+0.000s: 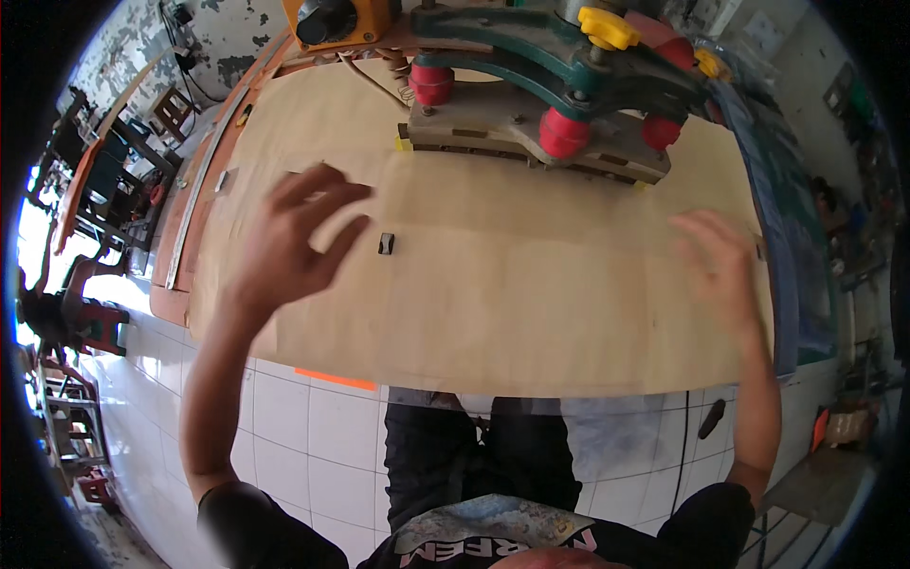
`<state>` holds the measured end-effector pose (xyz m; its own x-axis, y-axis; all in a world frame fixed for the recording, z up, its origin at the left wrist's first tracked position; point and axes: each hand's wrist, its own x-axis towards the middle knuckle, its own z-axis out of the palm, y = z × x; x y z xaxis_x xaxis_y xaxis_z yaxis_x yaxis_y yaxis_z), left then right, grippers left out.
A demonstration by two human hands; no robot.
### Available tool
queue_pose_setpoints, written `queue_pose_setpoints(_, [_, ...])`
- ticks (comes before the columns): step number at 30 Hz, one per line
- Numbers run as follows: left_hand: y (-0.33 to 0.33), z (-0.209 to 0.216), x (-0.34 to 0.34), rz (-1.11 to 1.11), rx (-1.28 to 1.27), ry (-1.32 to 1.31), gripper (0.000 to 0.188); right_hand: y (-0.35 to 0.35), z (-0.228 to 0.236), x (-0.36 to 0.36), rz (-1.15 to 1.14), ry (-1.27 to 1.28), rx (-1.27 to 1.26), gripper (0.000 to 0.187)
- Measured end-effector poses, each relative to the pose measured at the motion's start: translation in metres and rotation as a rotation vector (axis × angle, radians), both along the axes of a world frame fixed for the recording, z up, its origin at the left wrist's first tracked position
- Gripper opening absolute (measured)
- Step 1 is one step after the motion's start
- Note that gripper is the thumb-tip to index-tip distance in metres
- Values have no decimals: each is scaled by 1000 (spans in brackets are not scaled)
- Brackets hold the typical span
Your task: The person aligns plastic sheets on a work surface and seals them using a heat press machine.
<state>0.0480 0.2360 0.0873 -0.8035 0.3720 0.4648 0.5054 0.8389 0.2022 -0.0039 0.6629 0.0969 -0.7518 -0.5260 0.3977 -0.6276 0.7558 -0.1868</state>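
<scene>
Above the left half of a broad tan sheet [531, 303], my left hand [303, 242] hovers with thumb and fingers spread and nothing between them. Just to its right, a small black object with a grey top [387, 244] lies on the sheet; its exact kind is too small to tell. My right hand [720, 261] is over the sheet's right side, somewhat blurred, its fingers stretched out and holding nothing. Beyond both hands stands a machine head with a green metal arm [512, 71], red round knobs [564, 133] and a long metal block [531, 142] low over the sheet.
A yellow star knob [609, 28] tops the machine. An orange unit with a black dial [332, 21] stands at the back. Blue plastic sheeting [782, 247] hangs along the right edge. A metal strip [197, 213] runs down the left edge. Stools [173, 112] stand on the left.
</scene>
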Motion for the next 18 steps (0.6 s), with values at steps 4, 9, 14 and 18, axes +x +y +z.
queue_pose_setpoints(4, [23,-26,-28,-82,2,-73,34,-68,-28,3,271,-36,-6,26])
queue_pose_setpoints(9, [38,-38,-46,-129,14,-114,45,-109,-47,-14,357,-68,-48,30])
queue_pose_setpoints(14, [36,-45,-43,-155,21,-156,49,-127,-59,-19,368,-41,-47,34])
queue_pose_setpoints(18, [33,-46,-45,-172,11,-143,49,-130,-56,-22,370,-37,-2,37])
